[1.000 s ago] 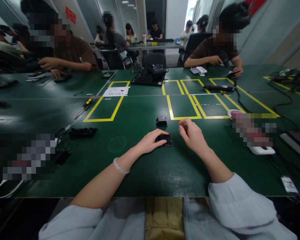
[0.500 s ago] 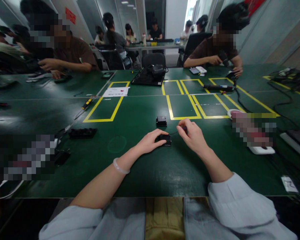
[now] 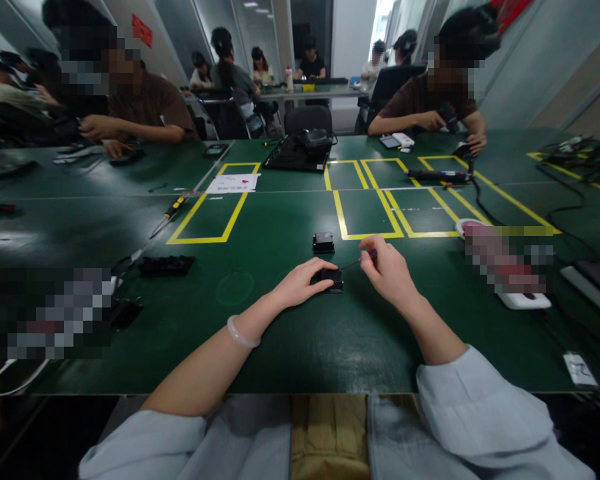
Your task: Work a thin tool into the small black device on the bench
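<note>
On the green table, my left hand (image 3: 307, 281) grips a small black rectangular part (image 3: 333, 276) between thumb and fingers, keeping it flat on the tabletop. My right hand (image 3: 389, 268) is closed around the dark handle of a screwdriver (image 3: 353, 264). Its thin shaft slopes down to the left and ends at the right side of that part; whether the tip touches it I cannot tell. Just beyond my left fingers stands another small black block (image 3: 323, 242), touched by neither hand.
Yellow tape (image 3: 373, 236) marks rectangles ahead. A yellow-black screwdriver (image 3: 174, 208) and a long black part (image 3: 166, 265) lie left, a phone in a white case (image 3: 523, 300) right. A black tray (image 3: 293, 162) stands farther back. Co-workers (image 3: 153, 107) sit across the table.
My right hand has shifted slightly right and up, and the screwdriver's shaft now tilts more steeply. My left hand and the black part have stayed in place.
</note>
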Motion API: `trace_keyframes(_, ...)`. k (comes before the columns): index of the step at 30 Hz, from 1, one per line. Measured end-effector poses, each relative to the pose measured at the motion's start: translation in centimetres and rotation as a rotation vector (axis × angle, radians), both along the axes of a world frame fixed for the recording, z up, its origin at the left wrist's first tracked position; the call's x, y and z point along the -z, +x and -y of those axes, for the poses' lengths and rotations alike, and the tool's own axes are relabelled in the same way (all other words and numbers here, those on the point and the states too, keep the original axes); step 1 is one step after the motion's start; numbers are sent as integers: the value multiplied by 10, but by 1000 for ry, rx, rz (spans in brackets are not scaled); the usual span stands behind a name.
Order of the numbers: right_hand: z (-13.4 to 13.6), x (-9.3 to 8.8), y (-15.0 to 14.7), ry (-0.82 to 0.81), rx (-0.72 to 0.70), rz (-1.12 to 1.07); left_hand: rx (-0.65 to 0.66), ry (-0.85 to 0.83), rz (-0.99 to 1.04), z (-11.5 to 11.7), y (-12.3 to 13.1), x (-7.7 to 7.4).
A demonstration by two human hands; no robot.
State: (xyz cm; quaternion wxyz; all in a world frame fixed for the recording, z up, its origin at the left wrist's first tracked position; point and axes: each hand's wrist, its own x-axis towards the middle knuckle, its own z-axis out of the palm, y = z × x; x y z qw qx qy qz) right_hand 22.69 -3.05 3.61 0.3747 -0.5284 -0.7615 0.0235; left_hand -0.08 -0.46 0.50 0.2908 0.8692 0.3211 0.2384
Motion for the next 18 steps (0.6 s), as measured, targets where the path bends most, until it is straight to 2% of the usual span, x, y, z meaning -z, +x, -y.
trace_keyframes(18, -1, 3, 0, -3, -7, -36, 5, -1, 2, -1, 1, 0)
